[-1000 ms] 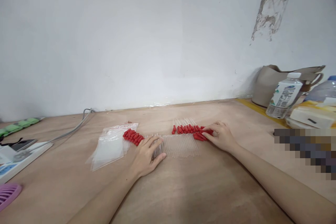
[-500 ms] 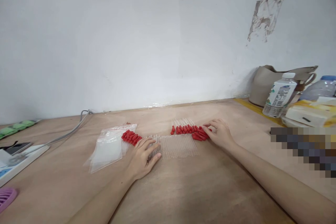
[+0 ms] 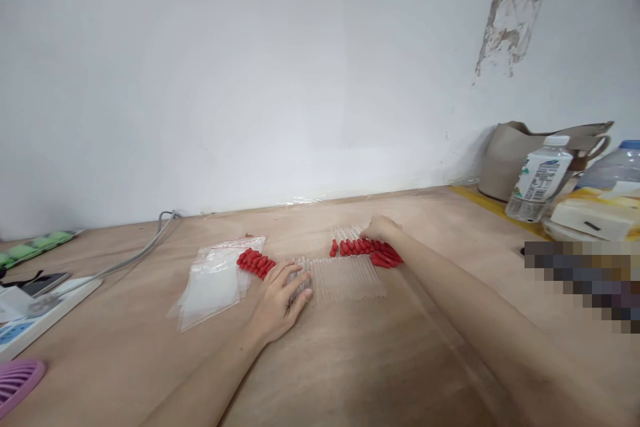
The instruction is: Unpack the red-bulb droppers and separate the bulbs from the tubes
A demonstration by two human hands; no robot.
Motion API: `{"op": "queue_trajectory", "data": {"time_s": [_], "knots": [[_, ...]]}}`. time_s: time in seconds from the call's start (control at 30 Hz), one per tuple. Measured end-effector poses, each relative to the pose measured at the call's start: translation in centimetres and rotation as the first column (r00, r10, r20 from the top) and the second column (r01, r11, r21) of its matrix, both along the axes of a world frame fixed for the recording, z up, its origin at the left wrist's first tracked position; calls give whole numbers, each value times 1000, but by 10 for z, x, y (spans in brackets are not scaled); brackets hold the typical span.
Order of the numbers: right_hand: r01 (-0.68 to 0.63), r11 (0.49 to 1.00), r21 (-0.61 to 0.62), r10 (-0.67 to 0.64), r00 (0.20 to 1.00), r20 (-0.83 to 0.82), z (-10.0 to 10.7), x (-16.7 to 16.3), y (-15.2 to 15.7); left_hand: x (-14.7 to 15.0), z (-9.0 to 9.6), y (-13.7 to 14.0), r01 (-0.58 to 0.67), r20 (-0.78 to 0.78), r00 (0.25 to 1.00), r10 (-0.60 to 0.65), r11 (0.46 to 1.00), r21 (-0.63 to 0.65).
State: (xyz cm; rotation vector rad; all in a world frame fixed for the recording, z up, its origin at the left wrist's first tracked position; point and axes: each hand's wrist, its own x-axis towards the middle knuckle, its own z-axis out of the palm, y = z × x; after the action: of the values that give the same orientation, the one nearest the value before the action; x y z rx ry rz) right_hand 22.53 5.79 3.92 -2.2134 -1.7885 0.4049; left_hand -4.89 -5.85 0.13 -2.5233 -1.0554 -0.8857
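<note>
My left hand lies with its fingers apart over the left end of a row of clear thin tubes. Past its fingertips, several red bulb-shaped caps form a slanting cluster beside the clear zip bags. My right hand is bent over the right part of a second, farther row of clear tubes, whose near ends carry red bulbs. Its fingers are mostly hidden, so any hold is unclear. More red bulbs lie just below that wrist, at the near row's right end.
On the right stand a beige bag, a labelled bottle and a yellow-white pack. At left are a white power strip with a grey cable, a dark phone, a green packet and a purple slatted object.
My right hand has moved left and away from me, from the right end of the red bulbs to above the farther tubes. My left hand stays on the near tubes. The view shifted slightly.
</note>
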Motion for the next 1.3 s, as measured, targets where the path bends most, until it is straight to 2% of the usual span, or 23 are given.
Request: {"op": "queue_trajectory", "data": {"time_s": [0.13, 0.23, 0.37, 0.47, 0.53, 0.57, 0.63, 0.67, 0.73, 0.8, 0.9, 1.0, 1.17, 1.3], "knots": [[12, 996, -93, -12, 1000, 3, 0, -9, 9, 1, 0, 0, -2, 8, 1000, 2, 1000, 13], [8, 997, -76, -8, 1000, -1, 7, -9, 7, 1, -1, 0, 2, 11, 1000, -2, 1000, 14], [-68, 994, 85, 72, 996, -53, 25, 0, -15, -1, -3, 2, 1, -3, 1000, -1, 1000, -6], [-150, 959, 240, 178, 979, -101, 31, 9, -43, -1, -3, 3, 12, -6, 1000, -12, 1000, -16], [-208, 906, 369, 266, 957, -113, 24, 13, -65, 0, -2, 1, 12, 8, 1000, -11, 1000, -20], [-269, 827, 493, 360, 927, -99, 18, 14, -76, 1, -2, 0, 11, 16, 1000, -11, 1000, -25], [-387, 681, 622, 482, 876, 17, 1, 14, -98, 5, -2, -2, 13, 36, 999, -12, 999, -36], [-456, 620, 639, 525, 846, 95, -9, 12, -108, 7, -2, -4, 16, 47, 999, -14, 999, -38], [-511, 505, 696, 546, 813, 202, -27, 5, -126, 13, -3, -7, 31, 59, 998, -29, 999, -27], [-523, 420, 742, 549, 797, 251, -41, -3, -138, 20, -4, -10, 63, 51, 997, -64, 998, 10], [-593, 312, 742, 611, 724, 322, -51, -13, -147, 32, -4, -14, 158, -11, 987, -157, 984, 87], [-631, 256, 732, 658, 669, 347, -53, -18, -148, 42, -4, -19, 244, -76, 969, -234, 958, 153], [-635, 232, 737, 686, 644, 339, -56, -21, -145, 50, -6, -21, 273, -89, 962, -259, 935, 228], [-648, 226, 728, 707, 623, 335, -59, -22, -144, 48, -6, -22, 299, -96, 954, -285, 930, 215]]}}
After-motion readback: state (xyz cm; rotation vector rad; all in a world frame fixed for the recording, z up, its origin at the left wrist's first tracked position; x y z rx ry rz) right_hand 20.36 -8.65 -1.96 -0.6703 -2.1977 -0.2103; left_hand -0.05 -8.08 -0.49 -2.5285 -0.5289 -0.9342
